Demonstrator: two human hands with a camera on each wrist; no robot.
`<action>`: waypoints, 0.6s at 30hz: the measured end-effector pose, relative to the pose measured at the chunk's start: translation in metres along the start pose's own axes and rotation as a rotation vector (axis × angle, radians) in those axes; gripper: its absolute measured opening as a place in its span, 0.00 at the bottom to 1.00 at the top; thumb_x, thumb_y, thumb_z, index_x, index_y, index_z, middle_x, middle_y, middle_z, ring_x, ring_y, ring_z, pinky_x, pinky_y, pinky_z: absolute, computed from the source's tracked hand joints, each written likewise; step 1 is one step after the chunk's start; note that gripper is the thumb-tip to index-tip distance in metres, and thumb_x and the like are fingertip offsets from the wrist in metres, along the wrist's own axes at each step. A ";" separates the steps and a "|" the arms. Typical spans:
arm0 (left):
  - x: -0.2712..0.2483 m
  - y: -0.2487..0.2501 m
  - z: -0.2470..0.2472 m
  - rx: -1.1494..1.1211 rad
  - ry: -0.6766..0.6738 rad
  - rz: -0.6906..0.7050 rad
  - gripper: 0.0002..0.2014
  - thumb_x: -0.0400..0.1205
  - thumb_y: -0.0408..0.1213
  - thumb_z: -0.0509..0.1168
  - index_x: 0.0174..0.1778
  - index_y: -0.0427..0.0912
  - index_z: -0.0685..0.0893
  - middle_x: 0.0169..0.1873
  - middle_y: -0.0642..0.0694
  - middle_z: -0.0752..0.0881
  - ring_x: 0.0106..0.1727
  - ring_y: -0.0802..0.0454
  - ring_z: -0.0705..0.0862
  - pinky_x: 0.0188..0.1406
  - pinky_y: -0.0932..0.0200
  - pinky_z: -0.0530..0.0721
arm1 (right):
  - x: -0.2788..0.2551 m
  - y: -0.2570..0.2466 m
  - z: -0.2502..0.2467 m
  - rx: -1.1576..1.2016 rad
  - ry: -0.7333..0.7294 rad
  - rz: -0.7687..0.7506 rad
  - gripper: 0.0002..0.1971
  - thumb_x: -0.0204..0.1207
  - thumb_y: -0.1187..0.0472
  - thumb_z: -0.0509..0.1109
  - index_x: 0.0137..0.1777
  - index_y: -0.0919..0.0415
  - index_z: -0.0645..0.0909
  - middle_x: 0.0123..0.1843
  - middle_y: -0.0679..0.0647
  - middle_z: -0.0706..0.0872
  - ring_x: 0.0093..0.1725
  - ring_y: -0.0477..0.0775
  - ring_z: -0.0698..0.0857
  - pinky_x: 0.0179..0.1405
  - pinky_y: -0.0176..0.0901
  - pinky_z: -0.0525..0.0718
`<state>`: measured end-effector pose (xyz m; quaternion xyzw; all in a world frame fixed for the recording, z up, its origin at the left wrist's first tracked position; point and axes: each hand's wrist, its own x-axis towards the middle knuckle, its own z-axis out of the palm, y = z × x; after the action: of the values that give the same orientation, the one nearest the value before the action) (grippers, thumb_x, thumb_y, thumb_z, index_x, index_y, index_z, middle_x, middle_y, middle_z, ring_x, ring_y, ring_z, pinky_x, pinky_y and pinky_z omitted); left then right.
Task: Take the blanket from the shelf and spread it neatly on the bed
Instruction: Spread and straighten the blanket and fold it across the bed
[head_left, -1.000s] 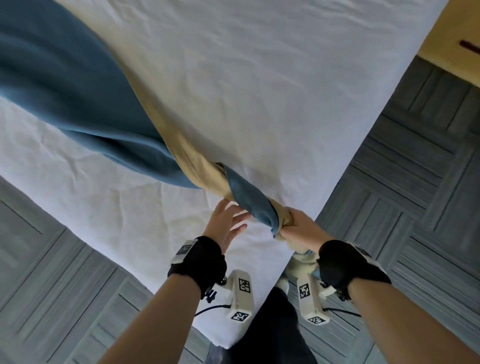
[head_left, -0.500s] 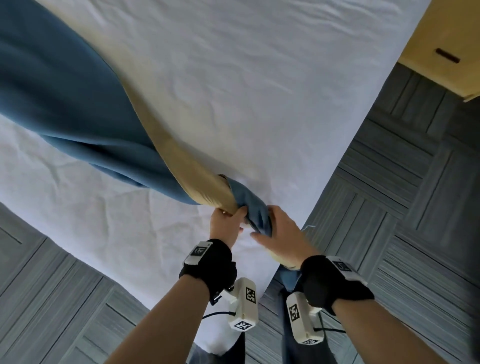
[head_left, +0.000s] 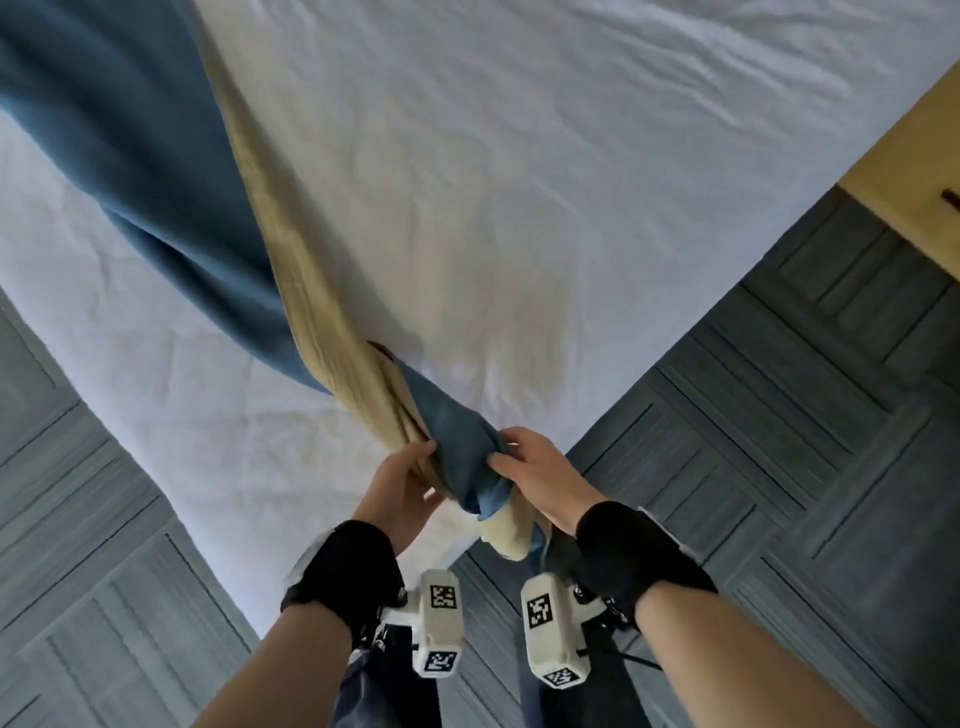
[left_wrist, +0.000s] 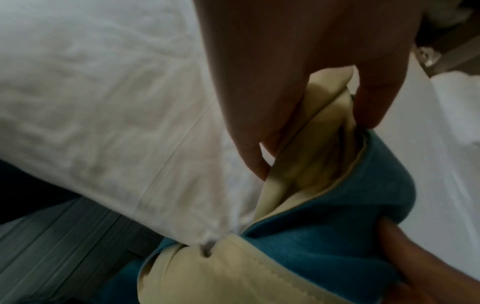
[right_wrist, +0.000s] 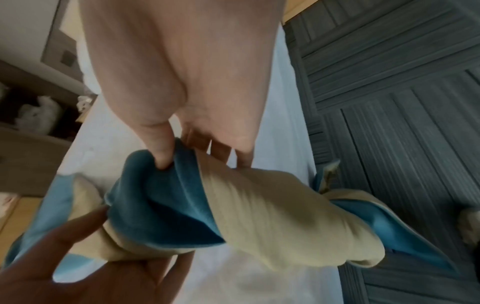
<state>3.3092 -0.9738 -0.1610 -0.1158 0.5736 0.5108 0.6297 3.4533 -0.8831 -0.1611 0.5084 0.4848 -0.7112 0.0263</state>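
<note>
The blanket (head_left: 171, 171), blue on one face and beige on the other, lies twisted in a rope from the upper left of the bed (head_left: 571, 182) down to its near corner. Both hands hold the twisted end there. My left hand (head_left: 423, 457) pinches a beige fold (left_wrist: 298, 181) between thumb and fingers. My right hand (head_left: 506, 452) grips the blue fold (right_wrist: 168, 205), thumb pressed into it and fingers behind. A short beige tail (head_left: 506, 535) hangs below the hands, off the corner. The white sheet (left_wrist: 91, 102) is bare except under the blanket.
Grey carpet tiles (head_left: 779, 467) flank both sides of the bed corner. A yellow wooden cabinet (head_left: 914, 171) with a dark handle stands at the right edge. My legs are directly below the hands. A shelf with pale items (right_wrist: 36, 115) shows far off in the right wrist view.
The left hand, loose beside the blanket a second ago, now pinches the beige fold. The right hand has shifted its hold onto the blue fold, and the twisted end hangs lower.
</note>
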 end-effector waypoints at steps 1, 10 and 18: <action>-0.003 -0.003 0.005 -0.011 0.028 0.033 0.11 0.79 0.29 0.60 0.29 0.38 0.77 0.25 0.43 0.80 0.33 0.48 0.79 0.36 0.58 0.81 | 0.000 -0.002 -0.006 -0.035 0.001 -0.013 0.14 0.81 0.63 0.63 0.65 0.64 0.74 0.62 0.59 0.84 0.60 0.56 0.83 0.57 0.43 0.82; -0.010 -0.017 0.016 0.426 0.489 0.322 0.10 0.73 0.25 0.66 0.48 0.35 0.75 0.36 0.43 0.81 0.40 0.45 0.80 0.35 0.54 0.80 | -0.003 -0.011 0.002 -0.335 0.082 -0.207 0.11 0.77 0.59 0.68 0.56 0.60 0.74 0.50 0.52 0.84 0.45 0.47 0.82 0.42 0.33 0.79; 0.002 -0.015 0.008 0.476 0.423 0.249 0.19 0.70 0.28 0.69 0.56 0.30 0.74 0.43 0.38 0.84 0.43 0.45 0.82 0.33 0.59 0.78 | -0.013 -0.013 0.011 -0.495 0.360 -0.586 0.19 0.68 0.52 0.74 0.55 0.56 0.73 0.49 0.48 0.74 0.48 0.48 0.74 0.50 0.40 0.78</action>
<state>3.3253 -0.9737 -0.1669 0.0022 0.8044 0.4002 0.4391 3.4454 -0.8902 -0.1427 0.4435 0.7619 -0.4506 -0.1407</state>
